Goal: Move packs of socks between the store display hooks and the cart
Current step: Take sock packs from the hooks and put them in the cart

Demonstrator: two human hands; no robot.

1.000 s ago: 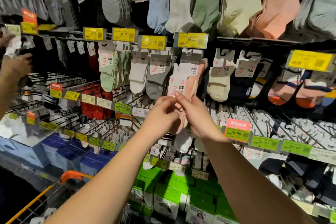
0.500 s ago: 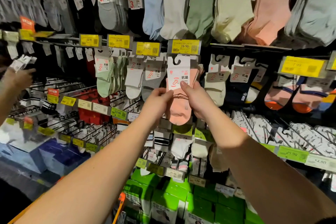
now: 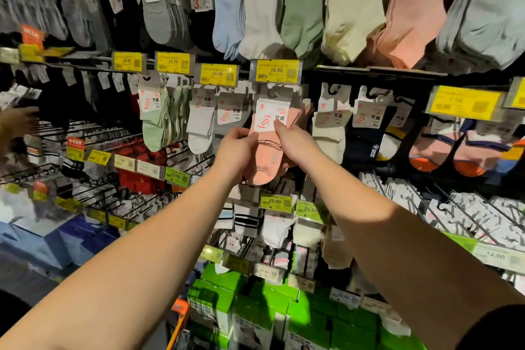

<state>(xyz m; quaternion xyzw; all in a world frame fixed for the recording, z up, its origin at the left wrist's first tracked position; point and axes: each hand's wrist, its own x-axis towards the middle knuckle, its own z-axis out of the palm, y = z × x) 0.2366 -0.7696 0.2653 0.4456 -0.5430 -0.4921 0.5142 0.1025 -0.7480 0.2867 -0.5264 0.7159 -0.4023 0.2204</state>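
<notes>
A pack of pink socks [image 3: 265, 162] with a white card label is held up against the display wall, its hanger tab right under the yellow 16.90 price tag [image 3: 275, 71]. My left hand [image 3: 237, 148] grips the pack's left edge. My right hand [image 3: 295, 142] pinches the label's right side with thumb on top. More pink packs hang just behind it. Whether the tab sits on the hook I cannot tell. An orange cart handle [image 3: 177, 318] shows at the bottom.
Green [image 3: 154, 122], white [image 3: 200, 125] and cream [image 3: 328, 131] sock packs hang on neighbouring hooks. Bare black hooks [image 3: 85, 133] stick out at left. Green boxes [image 3: 255, 310] are stacked below. Another person's hand [image 3: 17, 119] reaches in at the far left.
Both hands lifted the pink pack from chest height up to the hook row under the 16.90 tag. The view tilted up, so the cart dropped almost out of sight.
</notes>
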